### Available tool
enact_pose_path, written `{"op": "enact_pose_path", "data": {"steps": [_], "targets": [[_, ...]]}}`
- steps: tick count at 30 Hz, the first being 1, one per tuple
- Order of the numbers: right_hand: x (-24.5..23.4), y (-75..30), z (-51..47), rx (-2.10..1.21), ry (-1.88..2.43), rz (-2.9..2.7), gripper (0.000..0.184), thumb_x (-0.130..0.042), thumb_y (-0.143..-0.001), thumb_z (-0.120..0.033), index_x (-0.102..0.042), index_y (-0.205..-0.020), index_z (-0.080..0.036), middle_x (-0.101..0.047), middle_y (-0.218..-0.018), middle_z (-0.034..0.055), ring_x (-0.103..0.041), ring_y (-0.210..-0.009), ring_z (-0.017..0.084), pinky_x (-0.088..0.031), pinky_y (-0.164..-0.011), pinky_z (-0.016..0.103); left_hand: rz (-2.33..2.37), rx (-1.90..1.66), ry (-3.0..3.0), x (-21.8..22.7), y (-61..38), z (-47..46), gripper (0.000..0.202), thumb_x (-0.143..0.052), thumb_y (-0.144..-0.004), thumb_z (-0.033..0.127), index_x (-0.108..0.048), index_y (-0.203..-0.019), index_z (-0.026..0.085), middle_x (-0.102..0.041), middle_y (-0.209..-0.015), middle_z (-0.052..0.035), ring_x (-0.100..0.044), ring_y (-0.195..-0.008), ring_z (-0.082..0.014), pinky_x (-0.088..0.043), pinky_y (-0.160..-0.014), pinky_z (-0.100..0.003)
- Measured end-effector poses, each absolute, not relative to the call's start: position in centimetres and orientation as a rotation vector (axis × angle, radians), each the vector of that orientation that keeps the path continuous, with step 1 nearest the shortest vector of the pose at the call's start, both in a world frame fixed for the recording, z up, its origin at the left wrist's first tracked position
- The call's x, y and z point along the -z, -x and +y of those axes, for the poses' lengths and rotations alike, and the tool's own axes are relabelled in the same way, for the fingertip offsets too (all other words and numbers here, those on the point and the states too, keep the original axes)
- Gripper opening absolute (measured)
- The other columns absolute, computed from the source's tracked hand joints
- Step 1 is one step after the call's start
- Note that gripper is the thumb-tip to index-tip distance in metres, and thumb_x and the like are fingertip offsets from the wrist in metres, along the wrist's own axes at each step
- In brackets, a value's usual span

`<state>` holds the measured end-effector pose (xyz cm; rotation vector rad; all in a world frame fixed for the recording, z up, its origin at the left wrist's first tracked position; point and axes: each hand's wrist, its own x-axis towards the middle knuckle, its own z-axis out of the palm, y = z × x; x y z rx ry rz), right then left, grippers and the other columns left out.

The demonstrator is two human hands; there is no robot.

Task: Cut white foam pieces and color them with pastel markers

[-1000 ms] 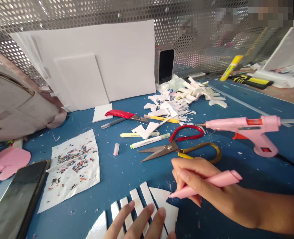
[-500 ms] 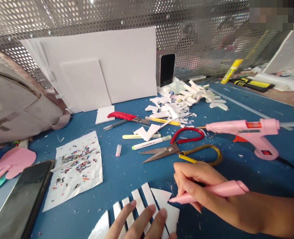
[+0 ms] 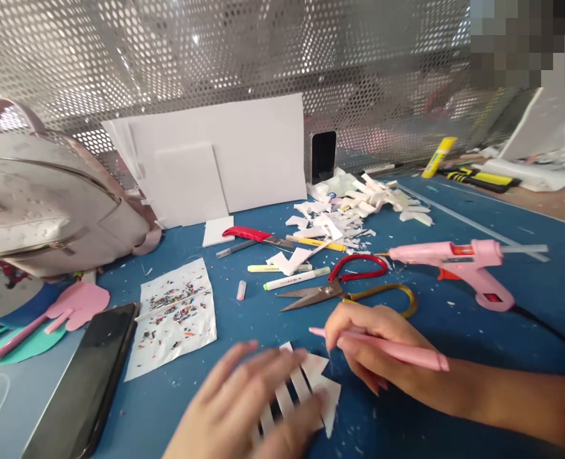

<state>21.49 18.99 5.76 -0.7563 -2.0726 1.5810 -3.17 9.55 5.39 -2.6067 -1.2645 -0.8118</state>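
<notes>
My right hand (image 3: 372, 350) is closed on a thin pink rolled tube (image 3: 406, 354), held like a pen with its tip pointing left above a white card cut into strips (image 3: 323, 382). My left hand (image 3: 244, 401), blurred by motion, lies over the left part of the strips with its fingers stretched out. The card rests on the blue table (image 3: 244, 325) close to me.
Just beyond my right hand lie scissors (image 3: 339, 290), then a pink glue gun (image 3: 454, 258) at the right. Markers (image 3: 294, 277), a red knife (image 3: 248, 234) and paper scraps (image 3: 353, 204) lie farther back. A glitter-strewn sheet (image 3: 177, 315), phone (image 3: 86, 382) and bag (image 3: 48, 204) are left.
The view has tilted and drawn back. My left hand slid up over the strips. My right hand turned the pink tube so its tip now points left above the card.
</notes>
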Motion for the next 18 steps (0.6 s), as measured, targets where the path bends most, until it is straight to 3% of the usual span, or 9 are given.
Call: {"op": "enact_pose_path", "data": {"steps": [2,6,11,18], "targets": [[-5.9,-21.4,19.0,-1.415,0.698,-2.131,0.028,-0.043,-0.103,-0.038,-0.060,-0.093,-0.018,-0.050,-0.058,-0.0050,-0.050,-0.052,0.009,-0.045,-0.060,0.025,-1.418,0.725,2.683,-7.4,4.8,11.5,0.029,-0.042,-0.100,0.021,-0.058,-0.123,0.025,-0.069,-0.115,-0.0058,-0.067,-0.101,-0.0196,-0.056,-0.088,-0.035],[-6.1,-21.3,18.6,-1.148,0.610,-2.245,0.020,-0.050,-0.097,-0.032,-0.065,-0.092,-0.019,-0.063,-0.079,0.0019,-0.057,-0.069,0.013,-0.045,-0.066,0.026,-1.952,0.441,2.542,-8.5,7.8,15.6,0.023,-0.042,-0.101,0.039,-0.057,-0.114,0.028,-0.066,-0.109,-0.0037,-0.066,-0.093,-0.0210,-0.053,-0.074,-0.033],[-5.6,-21.4,18.3,-1.123,0.542,-2.240,0.031,-0.039,-0.102,-0.036,-0.063,-0.099,-0.018,-0.051,-0.062,-0.0038,-0.051,-0.058,0.013,-0.046,-0.071,0.031,-1.993,0.369,2.499,-7.5,8.2,19.2,0.023,-0.054,-0.097,0.042,-0.060,-0.103,0.021,-0.066,-0.100,-0.0041,-0.064,-0.086,-0.0193,-0.052,-0.076,-0.034],[-5.6,-21.5,18.1,-1.195,0.594,-2.195,0.035,-0.033,-0.105,-0.042,-0.058,-0.109,-0.017,-0.053,-0.068,-0.0016,-0.054,-0.063,0.014,-0.045,-0.067,0.031,-1.987,0.316,2.571,-7.2,7.9,19.8,0.024,-0.058,-0.098,0.036,-0.062,-0.111,0.016,-0.066,-0.107,-0.0059,-0.065,-0.090,-0.0168,-0.056,-0.080,-0.036]]}}
